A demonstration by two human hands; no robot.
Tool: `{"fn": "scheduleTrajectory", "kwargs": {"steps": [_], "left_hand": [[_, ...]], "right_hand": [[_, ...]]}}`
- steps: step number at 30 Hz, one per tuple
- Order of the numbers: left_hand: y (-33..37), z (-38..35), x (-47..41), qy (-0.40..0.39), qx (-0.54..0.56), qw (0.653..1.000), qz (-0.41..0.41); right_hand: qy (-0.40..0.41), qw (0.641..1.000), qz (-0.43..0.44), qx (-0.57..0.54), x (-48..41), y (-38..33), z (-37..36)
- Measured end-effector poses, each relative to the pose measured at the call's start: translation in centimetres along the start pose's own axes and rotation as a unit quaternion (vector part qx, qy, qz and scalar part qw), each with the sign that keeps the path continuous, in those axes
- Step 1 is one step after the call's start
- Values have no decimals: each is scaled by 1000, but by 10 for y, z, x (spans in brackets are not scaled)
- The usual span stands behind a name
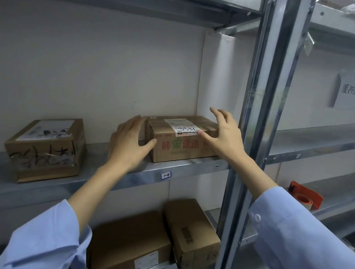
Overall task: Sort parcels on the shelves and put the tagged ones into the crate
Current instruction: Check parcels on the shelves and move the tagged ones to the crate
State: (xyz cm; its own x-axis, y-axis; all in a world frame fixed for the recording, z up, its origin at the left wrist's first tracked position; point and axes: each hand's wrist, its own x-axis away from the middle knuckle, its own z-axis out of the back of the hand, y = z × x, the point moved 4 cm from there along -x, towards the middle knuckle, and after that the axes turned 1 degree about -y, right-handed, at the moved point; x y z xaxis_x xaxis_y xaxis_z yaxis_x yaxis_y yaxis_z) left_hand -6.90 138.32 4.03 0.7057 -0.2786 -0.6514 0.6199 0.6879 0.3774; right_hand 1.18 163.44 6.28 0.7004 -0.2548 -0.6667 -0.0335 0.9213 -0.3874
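Labelled box sits at the right end of the middle shelf, near its front edge. Left hand and right hand flank it, fingers spread, thumbs touching its front face, not clamped yet. Crate not in view, so nothing visibly sorted; looks like early pickup. Count: two boxes on this shelf, second box toward the left, two more below.

My left hand and right hand flank the labelled parcel on the metal shelf, fingers spread, thumbs touching its front edges. Left of that parcel sits a taped box; below it, two cartons; to its right, a red tape dispenser.
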Motion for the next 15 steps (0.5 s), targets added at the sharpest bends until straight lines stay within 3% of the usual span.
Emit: {"fn": "scheduleTrajectory", "kwargs": {"steps": [5,15], "left_hand": [[1,14,2,-5,-155,987,-36],[12,25,33,3,-212,974,-80]], "right_hand": [[-39,996,5,85,3,-17,-6],[-46,998,-2,44,28,-25,-7]]}}
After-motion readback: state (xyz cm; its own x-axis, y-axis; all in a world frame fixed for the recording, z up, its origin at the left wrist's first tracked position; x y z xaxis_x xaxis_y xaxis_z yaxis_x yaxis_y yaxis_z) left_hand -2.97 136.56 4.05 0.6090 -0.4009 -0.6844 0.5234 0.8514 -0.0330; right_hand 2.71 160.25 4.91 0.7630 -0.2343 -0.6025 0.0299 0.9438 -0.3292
